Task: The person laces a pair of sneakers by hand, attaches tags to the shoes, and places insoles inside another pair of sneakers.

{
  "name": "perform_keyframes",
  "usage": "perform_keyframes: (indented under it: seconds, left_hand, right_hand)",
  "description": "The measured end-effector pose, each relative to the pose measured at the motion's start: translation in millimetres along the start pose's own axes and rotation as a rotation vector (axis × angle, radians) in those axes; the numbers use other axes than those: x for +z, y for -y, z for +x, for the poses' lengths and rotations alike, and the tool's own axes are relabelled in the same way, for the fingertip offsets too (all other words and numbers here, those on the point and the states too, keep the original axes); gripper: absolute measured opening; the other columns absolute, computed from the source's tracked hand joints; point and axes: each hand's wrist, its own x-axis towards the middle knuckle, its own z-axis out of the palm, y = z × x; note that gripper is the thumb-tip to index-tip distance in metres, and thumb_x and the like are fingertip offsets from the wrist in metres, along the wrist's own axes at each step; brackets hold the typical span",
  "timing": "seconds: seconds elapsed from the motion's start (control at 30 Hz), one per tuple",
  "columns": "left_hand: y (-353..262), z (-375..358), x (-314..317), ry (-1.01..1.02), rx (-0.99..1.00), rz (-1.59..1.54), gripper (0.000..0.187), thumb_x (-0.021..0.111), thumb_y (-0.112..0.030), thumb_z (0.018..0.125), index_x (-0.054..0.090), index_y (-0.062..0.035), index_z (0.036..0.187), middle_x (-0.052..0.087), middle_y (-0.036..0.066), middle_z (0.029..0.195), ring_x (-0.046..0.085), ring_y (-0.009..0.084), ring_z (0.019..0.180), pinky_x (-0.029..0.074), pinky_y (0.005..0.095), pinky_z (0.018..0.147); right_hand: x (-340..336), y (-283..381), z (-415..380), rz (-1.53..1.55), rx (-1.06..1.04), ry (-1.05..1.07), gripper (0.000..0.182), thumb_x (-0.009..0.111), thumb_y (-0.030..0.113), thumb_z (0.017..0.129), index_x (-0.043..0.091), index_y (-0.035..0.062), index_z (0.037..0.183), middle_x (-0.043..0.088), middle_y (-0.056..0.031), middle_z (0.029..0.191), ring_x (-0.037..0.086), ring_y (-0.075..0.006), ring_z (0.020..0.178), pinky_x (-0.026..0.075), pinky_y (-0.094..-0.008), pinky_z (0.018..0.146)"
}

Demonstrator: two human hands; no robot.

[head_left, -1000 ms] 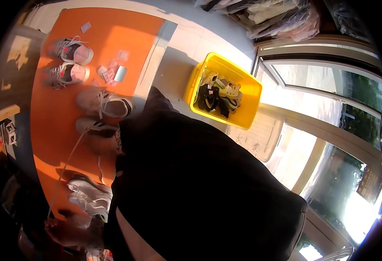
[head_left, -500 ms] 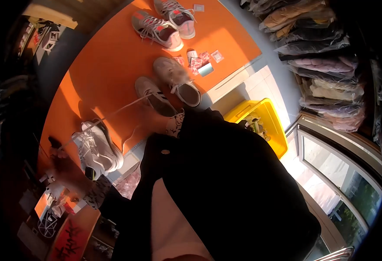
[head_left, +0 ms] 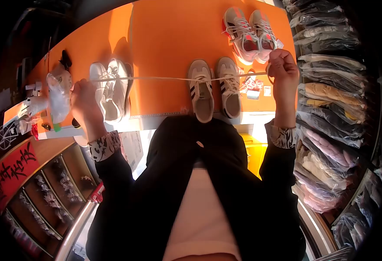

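Head view: bare strip of orange desk point(head_left: 160, 48) between the white pair of shoes point(head_left: 112, 91) on the left and the striped shoe point(head_left: 201, 93) mid-desk; that's the main open room. Striped shoe sits toe away, heel at the near edge, close to the person's front. Its mate point(head_left: 231, 85) stands just beside it, right side. Pink-trimmed pair point(head_left: 247, 37) is near the far right corner, with small packets point(head_left: 252, 87) nearer the front.

Lace point(head_left: 156, 78): flat, pale, pulled near straight, runs through the striped shoe's upper and crosses in front of the mate. Left hand point(head_left: 86, 102) is closed at its left end, by the white pair; exact finger contact can't be told. Right hand point(head_left: 283, 71) pinches the other end, thumb against fingers, over the right end of the desk.

Striped shoe is pale, low-cut, dark side stripes. Clear crumpled plastic point(head_left: 59, 98) left of the left hand.

Desk top is smooth, sunlit in patches, pale front edge. Yellow bin point(head_left: 255, 156) below it; bagged garments point(head_left: 330, 91) stacked along the right; red sign point(head_left: 14, 174) and shelves point(head_left: 51, 195) lower left.
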Motion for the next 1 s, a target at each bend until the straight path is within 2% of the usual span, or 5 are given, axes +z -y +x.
perform_keyframes:
  seconds: [0.17,0.23,0.47,0.57,1.0]
  left_hand:
    - [22.4,-12.4,35.0,-0.01,0.009,0.18,0.013,0.052,-0.012,0.095,0.057,-0.0008,0.09,0.06,0.006,0.084,0.057,0.0149,0.076,0.049,0.0272,0.074]
    - [35.6,-24.5,47.1,0.161,-0.01,0.238,0.014,0.053,-0.013,0.094,0.056,-0.0021,0.086,0.057,0.003,0.08,0.053,0.0118,0.07,0.046,0.0256,0.07]
    - [115.4,-83.2,93.1,0.622,-0.216,0.558,0.012,0.06,-0.012,0.092,0.061,-0.0017,0.097,0.063,0.008,0.081,0.059,0.0143,0.072,0.048,0.0265,0.07]
    - [158.5,-92.5,95.8,0.753,0.232,0.827,0.009,0.066,-0.009,0.083,0.065,-0.0016,0.088,0.065,0.012,0.08,0.062,0.0223,0.07,0.047,0.0309,0.071]
    - [189.2,-100.7,109.3,0.777,0.222,0.931,0.006,0.064,-0.008,0.08,0.065,-0.0024,0.08,0.064,0.016,0.082,0.063,0.0344,0.081,0.05,0.0405,0.071]
  right_hand:
    - [-81.5,-60.9,45.8,-0.286,0.018,-0.262,0.013,0.066,0.018,0.089,0.063,0.0048,0.092,0.055,-0.001,0.071,0.049,-0.0106,0.06,0.039,-0.0254,0.057]
    - [-73.9,-64.4,30.0,-1.716,-0.524,-0.229,0.025,0.072,0.02,0.079,0.065,0.0065,0.099,0.059,-0.0096,0.1,0.059,-0.0237,0.088,0.048,-0.0378,0.075]
    - [48.2,-105.2,-40.8,-0.772,-0.115,0.288,0.008,0.07,0.01,0.075,0.068,0.0023,0.077,0.06,-0.0117,0.085,0.059,-0.0286,0.079,0.048,-0.0364,0.069]
    - [63.6,-146.7,-51.7,-0.956,-0.267,0.366,0.009,0.073,0.011,0.068,0.07,0.0068,0.075,0.057,-0.0094,0.084,0.057,-0.0292,0.083,0.046,-0.0415,0.073]
    - [78.3,-169.2,-63.3,-1.014,-0.31,0.274,0.014,0.074,0.01,0.065,0.07,0.0085,0.078,0.053,-0.0076,0.086,0.053,-0.0282,0.089,0.044,-0.0401,0.076]
